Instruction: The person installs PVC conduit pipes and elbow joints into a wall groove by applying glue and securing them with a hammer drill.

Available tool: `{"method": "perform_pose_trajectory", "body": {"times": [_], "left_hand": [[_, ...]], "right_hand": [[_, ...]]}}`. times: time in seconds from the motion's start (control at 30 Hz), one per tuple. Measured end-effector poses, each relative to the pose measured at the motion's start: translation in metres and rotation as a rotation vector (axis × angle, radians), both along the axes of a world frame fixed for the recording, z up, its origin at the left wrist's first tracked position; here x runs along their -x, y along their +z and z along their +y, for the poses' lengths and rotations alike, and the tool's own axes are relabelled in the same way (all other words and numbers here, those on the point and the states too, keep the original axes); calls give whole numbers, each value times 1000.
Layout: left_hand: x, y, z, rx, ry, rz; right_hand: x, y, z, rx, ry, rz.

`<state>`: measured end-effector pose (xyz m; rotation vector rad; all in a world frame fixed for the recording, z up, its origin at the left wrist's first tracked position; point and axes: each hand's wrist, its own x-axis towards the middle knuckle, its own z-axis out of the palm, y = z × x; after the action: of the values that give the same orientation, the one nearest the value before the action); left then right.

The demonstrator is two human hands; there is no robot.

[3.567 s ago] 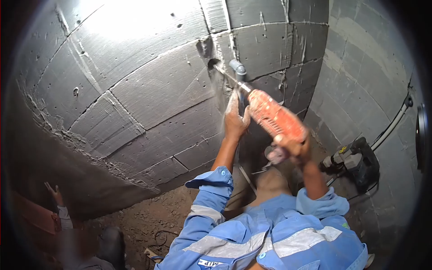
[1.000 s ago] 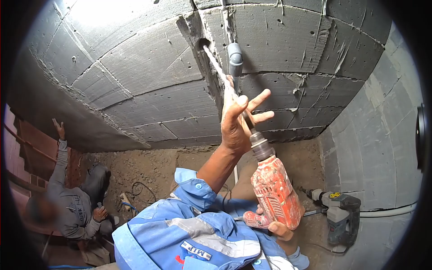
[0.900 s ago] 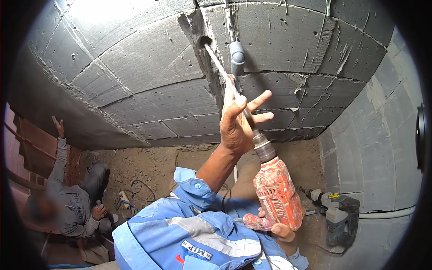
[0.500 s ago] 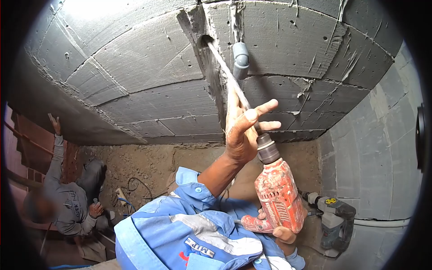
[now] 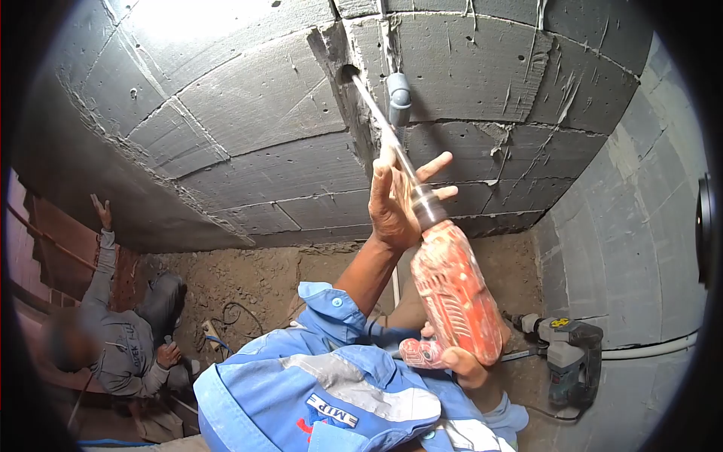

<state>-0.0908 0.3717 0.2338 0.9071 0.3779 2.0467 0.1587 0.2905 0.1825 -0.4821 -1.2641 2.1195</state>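
My right hand (image 5: 467, 368) is wrapped round the rear handle of a worn red drill (image 5: 456, 294), low in the middle. From its dark chuck a long metal bit (image 5: 382, 117) slants up and left, its tip hidden inside a round hole (image 5: 349, 70) in the grey block wall. My left hand (image 5: 395, 215) is beside the bit, just in front of the chuck, palm up with fingers spread. Whether it touches the bit is hard to tell. Right of the hole, a grey pipe elbow (image 5: 399, 96) sticks out of the wall.
A second power tool (image 5: 570, 365) stands on the dirt floor (image 5: 256, 271) at the right, near a white pipe (image 5: 651, 349). At the left, a person in grey (image 5: 124, 346) crouches with one hand raised against the wall. Cables lie on the floor between us.
The drill has moved up and left towards the wall, and less of the bit shows outside the hole. My left hand has shifted slightly left, its fingers still spread.
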Motion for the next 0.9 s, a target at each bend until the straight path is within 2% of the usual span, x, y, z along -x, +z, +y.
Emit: {"method": "perform_pose_trajectory", "body": {"times": [0.1, 0.37, 0.47, 0.57, 0.67, 0.77, 0.9], "left_hand": [[6, -6, 3, -41, 7, 8], [10, -11, 2, 27, 69, 68], [15, -12, 0, 29, 0, 55], [16, -11, -3, 59, 39, 127], [18, -12, -4, 33, 19, 110], [21, -17, -5, 0, 31, 105], [25, -18, -9, -11, 65, 178]], "right_hand": [[-14, 15, -1, 34, 9, -26], [12, -24, -13, 316, -7, 229], [38, -31, -10, 285, -39, 272], [48, -44, 5, 190, -31, 329], [53, -42, -2, 321, -30, 371], [55, -33, -18, 307, -42, 321], [47, -51, -25, 362, 86, 335]]}}
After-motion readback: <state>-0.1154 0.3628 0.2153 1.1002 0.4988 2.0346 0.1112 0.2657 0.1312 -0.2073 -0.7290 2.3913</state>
